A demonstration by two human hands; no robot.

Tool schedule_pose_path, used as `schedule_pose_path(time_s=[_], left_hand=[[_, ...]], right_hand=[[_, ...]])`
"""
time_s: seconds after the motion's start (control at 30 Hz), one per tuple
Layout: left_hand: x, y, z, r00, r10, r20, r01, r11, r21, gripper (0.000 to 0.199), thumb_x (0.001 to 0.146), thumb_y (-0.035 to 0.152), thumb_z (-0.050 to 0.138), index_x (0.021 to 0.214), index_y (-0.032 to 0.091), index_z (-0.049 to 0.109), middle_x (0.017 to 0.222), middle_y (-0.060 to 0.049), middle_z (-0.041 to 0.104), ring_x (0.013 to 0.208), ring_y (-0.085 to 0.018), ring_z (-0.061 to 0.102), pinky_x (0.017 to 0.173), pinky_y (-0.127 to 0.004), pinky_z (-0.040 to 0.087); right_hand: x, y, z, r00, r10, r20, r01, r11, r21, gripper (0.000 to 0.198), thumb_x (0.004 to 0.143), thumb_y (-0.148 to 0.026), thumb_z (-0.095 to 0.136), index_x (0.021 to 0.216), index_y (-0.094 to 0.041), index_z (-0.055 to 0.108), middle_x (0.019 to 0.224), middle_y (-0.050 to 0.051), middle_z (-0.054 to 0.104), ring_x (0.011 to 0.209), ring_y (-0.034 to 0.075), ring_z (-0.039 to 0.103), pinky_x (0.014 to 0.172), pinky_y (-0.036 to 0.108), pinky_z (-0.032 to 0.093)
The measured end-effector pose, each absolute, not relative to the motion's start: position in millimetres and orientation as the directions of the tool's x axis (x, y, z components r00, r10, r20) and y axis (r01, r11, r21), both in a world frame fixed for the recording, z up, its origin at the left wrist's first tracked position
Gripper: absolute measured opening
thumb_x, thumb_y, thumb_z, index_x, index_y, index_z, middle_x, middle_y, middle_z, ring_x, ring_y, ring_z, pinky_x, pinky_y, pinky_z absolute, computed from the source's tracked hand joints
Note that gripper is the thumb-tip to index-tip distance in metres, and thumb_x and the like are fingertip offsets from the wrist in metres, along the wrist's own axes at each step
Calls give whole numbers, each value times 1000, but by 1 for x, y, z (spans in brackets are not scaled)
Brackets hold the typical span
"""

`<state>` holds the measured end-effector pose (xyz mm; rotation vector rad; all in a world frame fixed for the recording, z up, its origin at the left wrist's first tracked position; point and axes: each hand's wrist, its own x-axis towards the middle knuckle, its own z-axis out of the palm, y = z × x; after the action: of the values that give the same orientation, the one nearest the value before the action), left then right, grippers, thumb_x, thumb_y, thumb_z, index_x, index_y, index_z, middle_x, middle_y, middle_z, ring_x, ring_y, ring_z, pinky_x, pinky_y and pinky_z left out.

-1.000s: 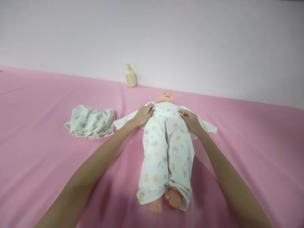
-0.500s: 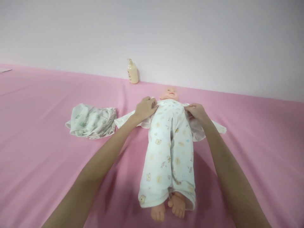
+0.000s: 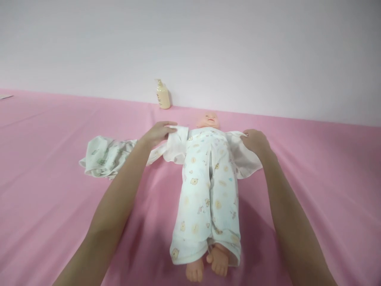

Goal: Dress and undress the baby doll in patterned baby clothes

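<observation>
Reached forward with both arms over a pink sheet (image 3: 53, 214), to either side of a baby doll (image 3: 209, 120) lying on its back in the middle of the view, with its head toward the pale wall (image 3: 253, 55) and its bare feet (image 3: 195, 271) toward the camera. Pinched one white front panel (image 3: 178, 147) of an open baby jacket (image 3: 157, 153) in the left hand (image 3: 159, 133), with thumb and fingers nearly together on the cloth's upper edge, holding it out beside the doll's chest. Gripped the opposite front panel (image 3: 245, 163) in the right hand (image 3: 256, 142), with fingers curled in tight on the top edge and the cloth fanned out below. Could not tell exactly how the hidden fingertips lay. Had the doll in white bear-print trousers (image 3: 195, 190), drawn up high on the chest. Showed a crumpled white cloth (image 3: 101, 157) with green print at left, partly behind the left forearm (image 3: 113, 206), an upright pump bottle (image 3: 163, 97) near the wall, and a pale flat object (image 3: 5, 96) at the far left edge, too small to identify.
</observation>
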<state>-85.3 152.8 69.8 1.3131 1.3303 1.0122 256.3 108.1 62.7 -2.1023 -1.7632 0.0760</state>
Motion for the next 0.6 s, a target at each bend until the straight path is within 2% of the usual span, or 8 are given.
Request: schedule_pose_path(time_s=[0.07, 0.13, 0.2, 0.23, 0.3, 0.4, 0.5, 0.6], left_hand=[[-78, 147, 82, -16, 997, -75, -24, 74, 997, 49, 69, 10, 67, 117, 13, 59, 85, -6, 65, 77, -14, 64, 73, -26, 52], [-62, 133, 95, -49, 998, -40, -106, 34, 994, 54, 72, 10, 64, 124, 13, 54, 87, -5, 64, 76, -13, 63, 71, -24, 52], [-40, 109, 106, 55, 997, 49, -31, -47, 998, 51, 74, 15, 63, 124, 17, 54, 94, -6, 63, 79, -14, 63, 71, -25, 53], [-29, 94, 110, 212, 973, 95, 64, -110, 992, 47, 75, 17, 63, 122, 20, 55, 101, -6, 63, 82, -15, 63, 71, -27, 54], [-13, 66, 119, 561, 816, 142, 222, -313, 924, 47, 74, 17, 65, 119, 26, 58, 114, -5, 61, 93, -19, 62, 78, -32, 54], [-8, 42, 127, 680, 691, 245, 296, -564, 770, 41, 79, 16, 58, 119, 28, 59, 118, -3, 61, 98, -21, 61, 84, -33, 52], [-16, 50, 123, 558, 760, 333, 383, -592, 709, 36, 86, 17, 48, 120, 25, 58, 123, -5, 59, 96, -21, 62, 83, -34, 52], [-16, 72, 101, 414, 845, 339, 614, -534, 582, 30, 91, 20, 40, 115, 16, 57, 116, -11, 61, 102, -24, 61, 92, -40, 48]], right_hand=[[254, 107, 71, 254, 927, 278, 864, -88, -495, 20, 82, -19, 49, 86, -16, 69, 92, 12, 68, 89, 25, 62, 77, 36, 46], [244, 100, 85, 311, 915, 258, 695, -34, -719, 22, 83, -19, 49, 93, -16, 69, 98, 10, 68, 87, 21, 63, 74, 32, 48], [225, 86, 101, 259, 951, 168, 485, 23, -874, 24, 83, -21, 52, 100, -19, 68, 96, 7, 68, 76, 17, 63, 64, 28, 49], [214, 77, 109, 162, 980, 119, 423, 40, -905, 25, 82, -22, 54, 103, -20, 68, 93, 6, 67, 69, 15, 62, 58, 26, 49], [193, 58, 124, -124, 991, 41, 326, 80, -942, 24, 83, -22, 55, 104, -21, 66, 89, 5, 67, 60, 13, 62, 53, 26, 50], [177, 39, 135, -336, 941, 41, 269, 138, -953, 23, 82, -22, 58, 105, -21, 64, 83, 4, 67, 55, 13, 62, 47, 25, 50], [178, 38, 129, -133, 976, 174, 402, 214, -890, 22, 84, -25, 57, 104, -20, 66, 81, 4, 67, 58, 14, 62, 49, 25, 49], [175, 54, 111, 8, 965, 262, 673, 188, -715, 23, 87, -28, 53, 101, -17, 68, 91, 7, 69, 71, 16, 64, 61, 27, 50]])
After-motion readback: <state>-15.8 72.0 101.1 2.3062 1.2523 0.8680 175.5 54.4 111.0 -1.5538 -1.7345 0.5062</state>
